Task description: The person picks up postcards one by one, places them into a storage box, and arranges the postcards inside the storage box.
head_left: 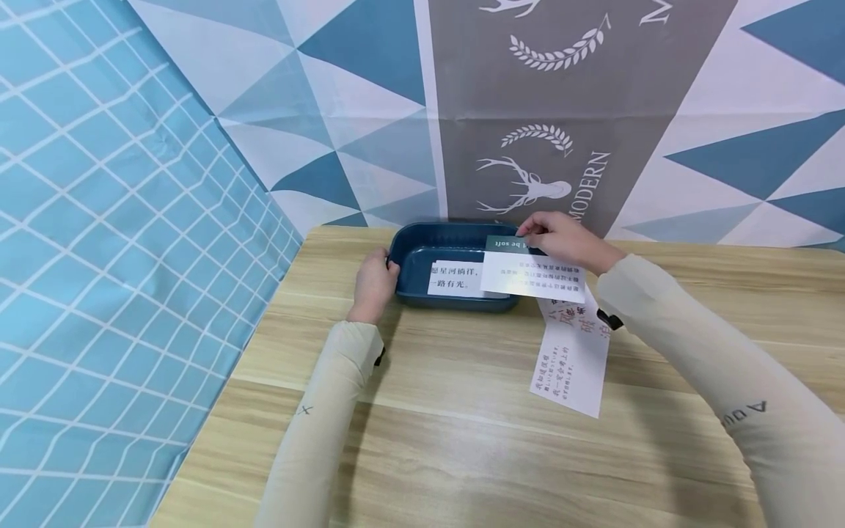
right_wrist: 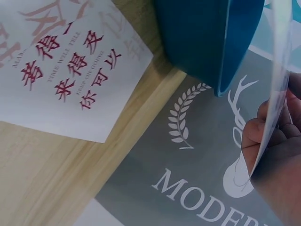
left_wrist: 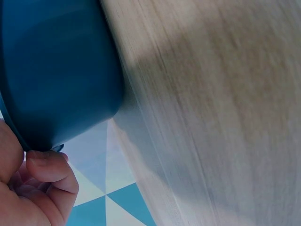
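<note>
A dark blue rectangular dish (head_left: 411, 273) stands on the table near the wall. My left hand (head_left: 375, 284) grips its left end; in the left wrist view the thumb and curled fingers (left_wrist: 49, 167) pinch the rim. Above the dish's right end, my right hand (head_left: 568, 238) pinches a white card with a green band (head_left: 533, 277) by its upper edge. In the right wrist view that card shows nearly edge-on. White cards with black characters (head_left: 454, 279) lie at the dish, partly hidden by the held card.
Several white printed cards (head_left: 571, 367) lie overlapping on the wooden table (head_left: 449, 411), right of the dish and below my right forearm. A patterned cloth (head_left: 370, 117) covers the wall behind, and a blue gridded sheet (head_left: 132, 242) runs along the left.
</note>
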Demonstrator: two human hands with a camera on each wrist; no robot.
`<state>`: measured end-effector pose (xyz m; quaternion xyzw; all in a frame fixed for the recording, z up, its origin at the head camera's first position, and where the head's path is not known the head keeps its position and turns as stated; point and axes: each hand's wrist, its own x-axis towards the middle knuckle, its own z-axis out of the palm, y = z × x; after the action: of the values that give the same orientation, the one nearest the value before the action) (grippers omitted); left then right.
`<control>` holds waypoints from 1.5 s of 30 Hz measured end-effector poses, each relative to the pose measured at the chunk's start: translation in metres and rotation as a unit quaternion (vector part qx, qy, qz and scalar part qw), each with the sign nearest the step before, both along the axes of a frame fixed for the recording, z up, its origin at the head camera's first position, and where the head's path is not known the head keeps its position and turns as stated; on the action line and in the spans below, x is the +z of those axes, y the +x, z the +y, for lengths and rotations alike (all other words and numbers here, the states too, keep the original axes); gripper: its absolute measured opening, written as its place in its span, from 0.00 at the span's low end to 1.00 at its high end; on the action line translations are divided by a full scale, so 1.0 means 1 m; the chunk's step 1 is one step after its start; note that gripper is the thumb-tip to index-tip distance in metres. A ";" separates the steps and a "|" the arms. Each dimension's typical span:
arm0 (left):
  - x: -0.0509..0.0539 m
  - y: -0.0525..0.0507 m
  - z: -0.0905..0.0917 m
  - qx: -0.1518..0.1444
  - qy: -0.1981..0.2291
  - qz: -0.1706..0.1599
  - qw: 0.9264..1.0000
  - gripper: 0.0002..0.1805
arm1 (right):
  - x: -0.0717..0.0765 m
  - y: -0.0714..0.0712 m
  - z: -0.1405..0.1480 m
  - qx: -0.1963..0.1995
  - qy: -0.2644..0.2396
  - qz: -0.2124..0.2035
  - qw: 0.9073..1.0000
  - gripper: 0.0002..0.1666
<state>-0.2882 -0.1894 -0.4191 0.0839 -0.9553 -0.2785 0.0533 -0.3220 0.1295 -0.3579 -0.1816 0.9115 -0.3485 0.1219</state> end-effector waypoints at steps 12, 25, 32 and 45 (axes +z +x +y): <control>0.001 0.000 0.000 0.001 -0.004 -0.001 1.000 0.13 | 0.001 -0.008 -0.014 0.019 -0.008 0.008 1.000 0.17; 0.001 0.000 0.001 0.005 -0.010 0.001 1.000 0.13 | 0.002 -0.015 -0.029 0.018 -0.004 0.016 1.000 0.16; 0.000 0.000 0.001 0.003 -0.003 0.003 1.000 0.13 | 0.002 -0.017 -0.039 0.019 0.002 0.020 1.000 0.16; -0.002 -0.001 0.000 0.004 -0.007 0.003 1.000 0.14 | 0.001 -0.021 -0.053 0.027 0.004 0.014 1.000 0.16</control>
<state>-0.2897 -0.1890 -0.4207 0.0867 -0.9566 -0.2723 0.0577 -0.3431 0.0762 -0.3571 -0.2105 0.9092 -0.3388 0.1196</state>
